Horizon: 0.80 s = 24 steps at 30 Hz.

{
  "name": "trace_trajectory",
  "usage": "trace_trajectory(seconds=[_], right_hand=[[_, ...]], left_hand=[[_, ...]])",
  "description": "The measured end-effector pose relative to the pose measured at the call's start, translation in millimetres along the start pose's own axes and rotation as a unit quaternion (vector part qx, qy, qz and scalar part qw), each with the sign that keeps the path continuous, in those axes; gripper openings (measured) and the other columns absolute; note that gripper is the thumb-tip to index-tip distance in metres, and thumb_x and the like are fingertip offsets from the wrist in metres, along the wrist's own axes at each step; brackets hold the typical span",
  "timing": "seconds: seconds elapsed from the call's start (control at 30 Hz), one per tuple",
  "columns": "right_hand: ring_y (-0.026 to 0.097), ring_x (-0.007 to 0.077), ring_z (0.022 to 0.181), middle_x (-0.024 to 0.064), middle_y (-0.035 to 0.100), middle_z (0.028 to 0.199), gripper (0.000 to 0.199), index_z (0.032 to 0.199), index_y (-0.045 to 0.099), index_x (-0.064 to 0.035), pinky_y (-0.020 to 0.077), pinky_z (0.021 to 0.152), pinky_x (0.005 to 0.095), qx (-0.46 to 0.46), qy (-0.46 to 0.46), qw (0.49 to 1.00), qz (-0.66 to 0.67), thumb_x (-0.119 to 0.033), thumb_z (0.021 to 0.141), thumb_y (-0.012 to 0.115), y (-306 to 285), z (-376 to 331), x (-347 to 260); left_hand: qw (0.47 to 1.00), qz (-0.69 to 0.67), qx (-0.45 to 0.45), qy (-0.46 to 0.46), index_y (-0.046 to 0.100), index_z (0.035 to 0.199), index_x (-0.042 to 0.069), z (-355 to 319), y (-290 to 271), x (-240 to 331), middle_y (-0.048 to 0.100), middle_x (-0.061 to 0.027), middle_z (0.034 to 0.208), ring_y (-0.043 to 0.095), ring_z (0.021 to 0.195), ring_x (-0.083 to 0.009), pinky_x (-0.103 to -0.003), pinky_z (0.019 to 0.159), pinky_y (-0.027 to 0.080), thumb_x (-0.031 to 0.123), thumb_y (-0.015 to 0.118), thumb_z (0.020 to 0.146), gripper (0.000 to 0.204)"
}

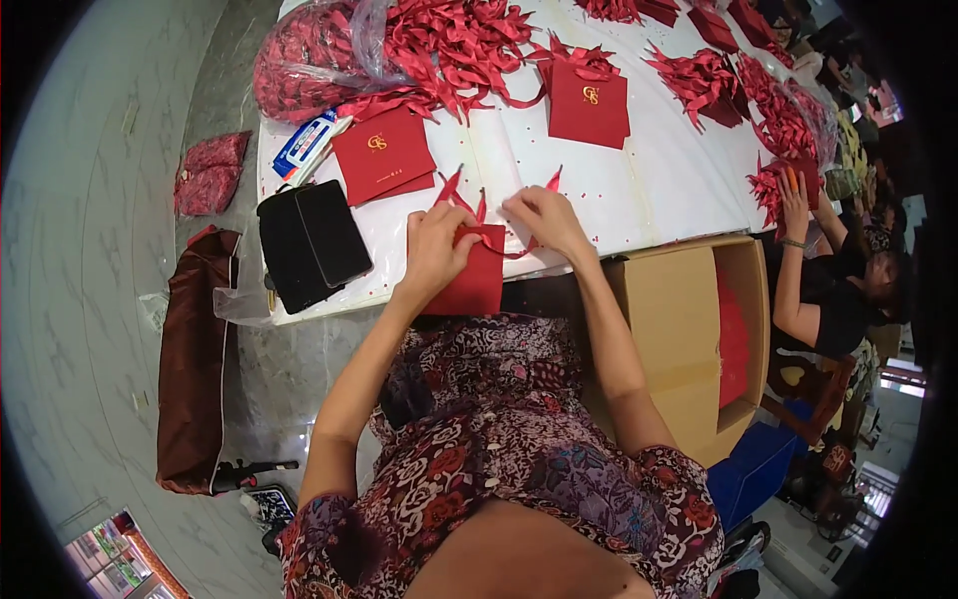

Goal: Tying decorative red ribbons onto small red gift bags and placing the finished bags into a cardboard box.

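Red paper bag (pixel 469 280) lies over the near edge of the white table (pixel 639 190), at 6 o'clock of the tabletop, with a red ribbon (pixel 499 240) threaded at its top. Left hand (pixel 436 245) is closed, pinching the bag's upper edge; right hand (pixel 544 220), just at 2 o'clock from it, pinches the ribbon's end. At 9 o'clock lies a black wallet with a phone (pixel 309 245). Finished red bags (pixel 384 155) sit at 11 o'clock, a heap of ribbons (pixel 449 45) at 12. An open cardboard box (pixel 689 339) stands at 4 o'clock.
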State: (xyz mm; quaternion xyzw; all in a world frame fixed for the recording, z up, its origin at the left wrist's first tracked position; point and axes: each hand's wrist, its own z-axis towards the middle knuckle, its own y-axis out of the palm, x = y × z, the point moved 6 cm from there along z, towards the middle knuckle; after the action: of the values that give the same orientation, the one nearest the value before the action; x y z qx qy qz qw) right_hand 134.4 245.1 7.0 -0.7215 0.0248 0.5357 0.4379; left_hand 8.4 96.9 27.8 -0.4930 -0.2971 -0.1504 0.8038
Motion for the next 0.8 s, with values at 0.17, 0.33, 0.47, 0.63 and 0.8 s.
trace_trajectory(seconds=[0.17,0.33,0.47,0.63,0.8], right_hand=[[0.065,0.0258,0.074,0.0125,0.066,0.080,0.026,0.091,0.070,-0.0030,0.0498,0.069,0.0361,-0.145,-0.118,0.978,-0.095,-0.028,0.084,0.074,3,-34,-16],[0.066,0.0232,0.067,0.0111,0.067,0.076,0.021,0.093,0.067,-0.0006,0.0500,0.062,0.0365,-0.106,-0.027,0.993,-0.042,-0.021,0.087,0.070,3,-35,-35],[0.059,0.0062,0.059,0.0014,0.065,0.072,0.014,0.093,0.067,0.0014,0.0455,0.054,0.0239,-0.026,0.039,0.965,0.259,-0.012,0.091,0.067,19,-27,-28],[0.054,0.0039,0.058,-0.0008,0.063,0.068,0.015,0.094,0.069,0.0001,0.0423,0.053,0.0209,0.025,0.028,0.968,0.246,-0.014,0.090,0.069,30,-10,-34],[0.058,0.0116,0.059,0.0053,0.065,0.067,0.018,0.093,0.069,-0.0008,0.0467,0.057,0.0282,0.088,0.018,0.988,0.128,-0.018,0.088,0.070,21,-6,-10]], left_hand=[[0.999,0.010,-0.012,-0.049,0.065,0.091,0.010,12,2,-19,0.061,-0.0064,0.088,0.058,0.087,-0.0264,-0.039,0.083,0.036,0.017,0.077,0.075,0.021],[0.995,0.064,0.081,-0.009,0.065,0.096,0.008,15,0,-3,0.062,-0.0089,0.092,0.056,0.092,-0.0293,-0.042,0.084,0.037,0.017,0.073,0.080,0.020],[0.962,-0.235,0.075,-0.118,0.054,0.116,0.003,-13,24,11,0.062,-0.0093,0.096,0.058,0.086,-0.0188,-0.033,0.077,0.042,0.017,0.062,0.095,0.027],[0.809,-0.530,-0.050,-0.249,0.042,0.126,-0.002,-47,60,22,0.060,-0.0055,0.083,0.057,0.075,-0.0098,-0.023,0.068,0.046,0.016,0.048,0.103,0.029],[0.751,-0.552,-0.137,-0.335,0.051,0.119,0.001,-64,54,22,0.063,-0.0071,0.090,0.062,0.081,-0.0147,-0.026,0.075,0.049,0.019,0.040,0.105,0.025]])
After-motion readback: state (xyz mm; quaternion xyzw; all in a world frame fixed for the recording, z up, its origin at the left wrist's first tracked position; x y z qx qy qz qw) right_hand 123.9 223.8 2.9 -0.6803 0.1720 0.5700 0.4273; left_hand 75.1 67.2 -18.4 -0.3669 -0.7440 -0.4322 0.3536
